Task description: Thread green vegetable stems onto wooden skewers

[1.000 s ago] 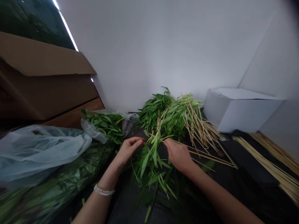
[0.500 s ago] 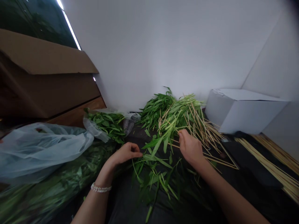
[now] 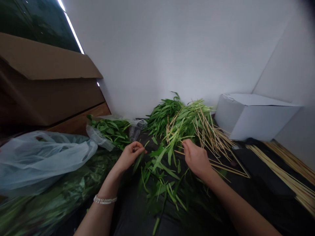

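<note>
My left hand [image 3: 131,155], with a beaded bracelet [image 3: 105,200] at the wrist, pinches a small sprig of leafy greens [image 3: 139,161] whose cut stem pokes up past the fingertips. To its right, my right hand [image 3: 196,158] is closed at the fingertips on a thin pale green stem, which looks like water spinach; its far end is hard to separate from the greens behind. Between and below both hands lie loose leafy stems [image 3: 164,185] on a dark surface. Behind them rises a heap of long-leaved greens [image 3: 164,114] mixed with thin tan sticks [image 3: 216,137].
A clear bag of greens [image 3: 110,131] and a whitish plastic bag [image 3: 44,160] lie left, above more bagged greens [image 3: 64,196]. A cardboard box [image 3: 54,65] stands behind them. On the right are a white box [image 3: 256,118] and bundled sticks [image 3: 278,170].
My left hand has lifted up and away from the loose stems, now carrying a small sprig. My right hand has shifted slightly left and down, still pinching.
</note>
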The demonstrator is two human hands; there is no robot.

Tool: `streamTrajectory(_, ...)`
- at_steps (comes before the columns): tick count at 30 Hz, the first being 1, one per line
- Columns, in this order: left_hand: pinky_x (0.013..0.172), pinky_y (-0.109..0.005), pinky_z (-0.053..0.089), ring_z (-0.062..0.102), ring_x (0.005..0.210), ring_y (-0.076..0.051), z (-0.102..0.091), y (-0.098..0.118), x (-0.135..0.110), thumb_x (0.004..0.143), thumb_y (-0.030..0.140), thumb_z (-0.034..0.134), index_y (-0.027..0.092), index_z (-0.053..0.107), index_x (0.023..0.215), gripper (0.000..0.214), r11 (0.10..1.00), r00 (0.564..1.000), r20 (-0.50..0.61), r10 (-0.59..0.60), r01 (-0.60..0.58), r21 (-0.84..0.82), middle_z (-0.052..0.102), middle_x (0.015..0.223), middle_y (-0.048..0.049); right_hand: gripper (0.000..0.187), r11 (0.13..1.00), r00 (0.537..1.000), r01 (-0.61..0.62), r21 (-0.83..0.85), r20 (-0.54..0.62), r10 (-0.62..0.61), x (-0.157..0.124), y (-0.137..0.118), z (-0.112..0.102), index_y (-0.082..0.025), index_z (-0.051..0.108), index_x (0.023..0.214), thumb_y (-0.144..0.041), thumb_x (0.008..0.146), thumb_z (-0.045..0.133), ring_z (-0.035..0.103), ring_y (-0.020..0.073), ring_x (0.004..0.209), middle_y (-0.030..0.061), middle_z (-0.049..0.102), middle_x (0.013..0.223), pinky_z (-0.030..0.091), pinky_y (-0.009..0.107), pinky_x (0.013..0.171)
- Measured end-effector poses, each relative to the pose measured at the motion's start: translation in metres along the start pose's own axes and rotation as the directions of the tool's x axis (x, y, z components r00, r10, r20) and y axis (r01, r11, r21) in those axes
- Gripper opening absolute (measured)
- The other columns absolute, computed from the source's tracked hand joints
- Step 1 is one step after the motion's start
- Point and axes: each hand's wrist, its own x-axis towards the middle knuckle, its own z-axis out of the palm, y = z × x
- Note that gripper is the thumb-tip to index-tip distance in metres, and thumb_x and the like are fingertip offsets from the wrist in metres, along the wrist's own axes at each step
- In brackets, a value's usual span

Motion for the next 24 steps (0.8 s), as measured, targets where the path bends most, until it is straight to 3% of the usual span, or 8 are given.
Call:
streamTrajectory(5,0.049,-0.018,0.038,0.053,0.05,-0.008,0.008,0.003,-0.001,0.062,0.042,0.08,0.017,0.057,0.09,0.044,0.922,0.984,-0.083,-0.158,0.116,-0.37,0.072,0.078,-0.0032,0.028,0.992,0.99,0.115,0.047,0.075,-0.119,-0.006,-0.006,0.008,-0.019,0.056,0.088,-0.025,0.099,0.031,0.06,0.0132,0.065,0.0018,0.065,0.074,0.031,0.025,0.06)
streamTrajectory(8,0.052,-0.018,0.042,0.058,0.057,-0.009,0.012,-0.002,0.001,0.061,0.037,0.082,0.019,0.055,0.094,0.047,0.868,0.981,-0.079,-0.177,0.118,-0.483,0.069,0.076,-0.0007,0.029,0.981,0.968,0.186,0.056,0.161,-0.193,-0.011,-0.012,0.015,-0.019,0.056,0.086,-0.025,0.1,0.03,0.059,0.013,0.065,0.0018,0.064,0.075,0.031,0.025,0.059)
streamTrajectory(11,0.044,-0.014,0.032,0.045,0.044,-0.003,0.016,-0.005,0.003,0.062,0.035,0.082,0.02,0.053,0.095,0.046,0.817,0.986,-0.048,-0.16,0.105,-0.567,0.062,0.069,0.0051,0.033,0.973,0.944,0.227,0.05,0.235,-0.232,-0.014,-0.017,0.019,-0.018,0.056,0.086,-0.025,0.1,0.027,0.057,0.0132,0.064,0.0025,0.064,0.074,0.03,0.026,0.059)
streamTrajectory(14,0.039,-0.013,0.02,0.027,0.036,0.001,0.018,-0.005,0.002,0.068,0.041,0.078,0.019,0.055,0.095,0.042,0.791,0.986,0.012,-0.169,0.143,-0.595,0.054,0.065,0.0075,0.034,0.97,0.932,0.237,0.048,0.272,-0.241,-0.016,-0.019,0.02,-0.018,0.056,0.087,-0.025,0.101,0.026,0.058,0.014,0.068,0.004,0.064,0.075,0.031,0.025,0.06)
streamTrajectory(17,0.038,-0.014,0.017,0.027,0.038,0.001,0.018,-0.001,0.0,0.071,0.05,0.073,0.016,0.058,0.095,0.043,0.798,0.978,0.069,-0.199,0.202,-0.568,0.054,0.068,0.0051,0.034,0.97,0.927,0.236,0.048,0.289,-0.24,-0.016,-0.019,0.02,-0.018,0.056,0.088,-0.025,0.101,0.025,0.059,0.0146,0.07,0.0046,0.065,0.076,0.031,0.025,0.06)
streamTrajectory(22,0.039,-0.014,0.019,0.029,0.042,0.001,0.016,0.004,-0.004,0.057,0.026,0.086,0.017,0.063,0.102,0.05,0.795,0.967,0.147,-0.208,0.254,-0.55,0.051,0.068,0.0068,0.034,0.973,0.922,0.228,0.036,0.313,-0.227,-0.015,-0.019,0.02,-0.017,0.056,0.09,-0.024,0.101,0.025,0.06,0.0147,0.072,0.0051,0.065,0.078,0.031,0.025,0.061)
streamTrajectory(24,0.038,-0.014,0.019,0.028,0.043,0.0,0.016,0.005,-0.004,0.06,0.025,0.084,0.015,0.066,0.101,0.047,0.771,0.962,0.159,-0.221,0.272,-0.576,0.052,0.07,0.0053,0.033,0.973,0.918,0.228,0.015,0.329,-0.221,-0.015,-0.019,0.021,-0.018,0.056,0.09,-0.024,0.101,0.026,0.059,0.0147,0.07,0.0048,0.065,0.077,0.031,0.025,0.059)
